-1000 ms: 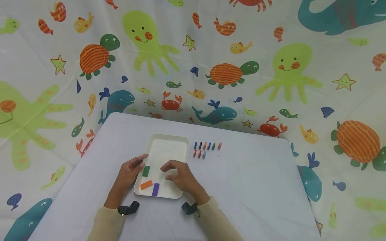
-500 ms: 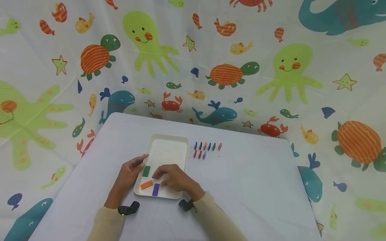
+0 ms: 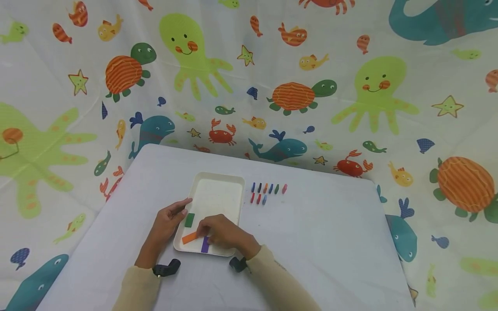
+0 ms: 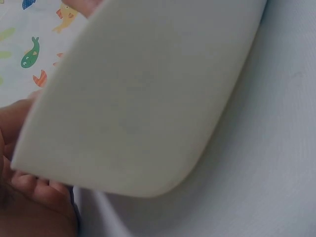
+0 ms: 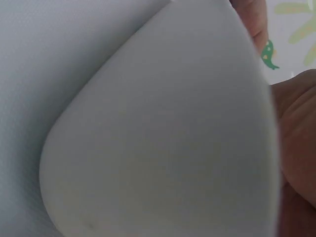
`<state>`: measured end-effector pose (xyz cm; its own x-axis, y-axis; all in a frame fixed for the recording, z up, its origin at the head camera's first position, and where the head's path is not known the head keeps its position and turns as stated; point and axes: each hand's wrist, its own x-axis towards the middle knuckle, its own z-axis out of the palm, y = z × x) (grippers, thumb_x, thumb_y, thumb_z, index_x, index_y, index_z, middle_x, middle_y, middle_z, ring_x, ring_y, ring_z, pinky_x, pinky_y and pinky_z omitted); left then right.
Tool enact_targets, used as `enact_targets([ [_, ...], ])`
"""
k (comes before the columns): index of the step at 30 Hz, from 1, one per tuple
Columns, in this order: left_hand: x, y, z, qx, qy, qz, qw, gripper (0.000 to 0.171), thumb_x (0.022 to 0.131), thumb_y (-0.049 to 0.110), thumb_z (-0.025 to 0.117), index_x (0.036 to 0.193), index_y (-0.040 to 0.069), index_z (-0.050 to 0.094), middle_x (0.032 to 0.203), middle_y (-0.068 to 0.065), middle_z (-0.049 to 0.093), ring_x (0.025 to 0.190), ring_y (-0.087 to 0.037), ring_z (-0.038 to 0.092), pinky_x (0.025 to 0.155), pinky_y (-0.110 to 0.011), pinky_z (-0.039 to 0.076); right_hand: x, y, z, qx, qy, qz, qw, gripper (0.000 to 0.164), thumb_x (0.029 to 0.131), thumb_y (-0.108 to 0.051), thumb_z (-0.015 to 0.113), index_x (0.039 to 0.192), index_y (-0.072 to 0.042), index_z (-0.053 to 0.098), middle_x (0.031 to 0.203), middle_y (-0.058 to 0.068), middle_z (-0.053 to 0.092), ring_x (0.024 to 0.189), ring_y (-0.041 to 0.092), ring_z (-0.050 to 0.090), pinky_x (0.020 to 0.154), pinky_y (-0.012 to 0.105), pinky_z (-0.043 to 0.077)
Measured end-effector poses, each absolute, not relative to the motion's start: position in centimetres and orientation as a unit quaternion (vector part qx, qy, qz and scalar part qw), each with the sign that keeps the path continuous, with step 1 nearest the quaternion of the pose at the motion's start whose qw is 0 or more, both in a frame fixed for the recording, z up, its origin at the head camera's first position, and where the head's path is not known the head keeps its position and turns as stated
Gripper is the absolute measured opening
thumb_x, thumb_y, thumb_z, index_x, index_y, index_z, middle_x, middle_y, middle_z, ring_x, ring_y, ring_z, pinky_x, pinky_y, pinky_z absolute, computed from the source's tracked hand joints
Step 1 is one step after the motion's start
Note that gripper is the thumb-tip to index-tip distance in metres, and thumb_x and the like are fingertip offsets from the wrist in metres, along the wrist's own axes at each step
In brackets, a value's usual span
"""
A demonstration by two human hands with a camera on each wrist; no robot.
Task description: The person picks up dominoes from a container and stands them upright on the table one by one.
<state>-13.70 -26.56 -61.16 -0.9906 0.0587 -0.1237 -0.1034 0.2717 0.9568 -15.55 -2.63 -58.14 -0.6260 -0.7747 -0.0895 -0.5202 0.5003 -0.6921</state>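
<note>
A shallow white tray (image 3: pixel 218 194) holds green (image 3: pixel 189 220), orange (image 3: pixel 189 238) and purple (image 3: pixel 205 245) flat rectangular blocks near its left and front sides. My left hand (image 3: pixel 167 222) grips the tray's left rim, and its fingers show beside the tray wall (image 4: pixel 123 123) in the left wrist view. Over the front part of the tray, my right hand (image 3: pixel 223 233) has bent fingers at the purple block's upper end, which they appear to pinch. The orange block's right end meets those fingertips. In the right wrist view the tray wall (image 5: pixel 163 128) hides the fingertips.
Right of the tray, short crayons (image 3: pixel 266 188) lie in two rows on the white-covered table (image 3: pixel 323 233). A cloth (image 3: pixel 311 108) with sea-animal prints hangs behind the table and at its sides. Both wrists carry black cameras (image 3: pixel 167 268).
My right hand has moved left and down to the orange and purple blocks, its fingers closing together. The purple block has shifted slightly right. My left hand stays on the tray rim.
</note>
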Motion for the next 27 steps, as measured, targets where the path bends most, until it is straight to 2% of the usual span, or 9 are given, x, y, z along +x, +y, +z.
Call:
enact_targets([
  [7, -13.81, -26.82, -61.2, -0.007, 0.792, 0.607, 0.065, 0.048, 0.109, 0.027, 0.063, 0.153, 0.011, 0.057, 0.167, -0.009, 0.047, 0.159, -0.031, 0.039, 0.111, -0.008, 0.037, -15.36, -2.59, -58.03, -0.396, 0.849, -0.287, 0.201, 0.037, 0.086, 0.002, 0.085, 0.115, -0.019, 0.075, 0.109, -0.012, 0.074, 0.098, -0.003, 0.061, 0.098, 0.01, 0.052],
  [13, -13.75, -26.99, -61.19, -0.01, 0.79, 0.609, 0.071, 0.048, 0.109, 0.026, 0.063, 0.154, 0.011, 0.056, 0.167, -0.01, 0.047, 0.159, -0.032, 0.038, 0.11, -0.005, 0.037, -15.29, -2.78, -58.0, -0.411, 0.858, -0.259, 0.168, 0.033, 0.086, -0.003, 0.087, 0.113, -0.019, 0.077, 0.108, -0.01, 0.074, 0.095, -0.002, 0.06, 0.097, 0.01, 0.052],
  [20, -13.58, -27.12, -60.96, -0.017, 0.791, 0.606, 0.079, 0.048, 0.109, 0.027, 0.062, 0.155, 0.012, 0.056, 0.168, -0.011, 0.045, 0.16, -0.033, 0.037, 0.106, -0.001, 0.037, -15.15, -2.88, -58.22, -0.386, 0.893, -0.207, 0.1, 0.029, 0.085, -0.014, 0.09, 0.109, -0.024, 0.078, 0.1, -0.012, 0.073, 0.09, -0.003, 0.058, 0.1, 0.025, 0.047],
  [27, -13.41, -27.24, -60.95, -0.024, 0.796, 0.6, 0.079, 0.047, 0.11, 0.027, 0.062, 0.154, 0.012, 0.056, 0.168, -0.011, 0.046, 0.16, -0.034, 0.037, 0.109, -0.005, 0.037, -14.74, -3.46, -57.99, -0.387, 0.898, -0.184, 0.104, 0.025, 0.087, -0.02, 0.09, 0.109, -0.026, 0.08, 0.096, -0.014, 0.072, 0.089, -0.001, 0.057, 0.093, 0.021, 0.044],
])
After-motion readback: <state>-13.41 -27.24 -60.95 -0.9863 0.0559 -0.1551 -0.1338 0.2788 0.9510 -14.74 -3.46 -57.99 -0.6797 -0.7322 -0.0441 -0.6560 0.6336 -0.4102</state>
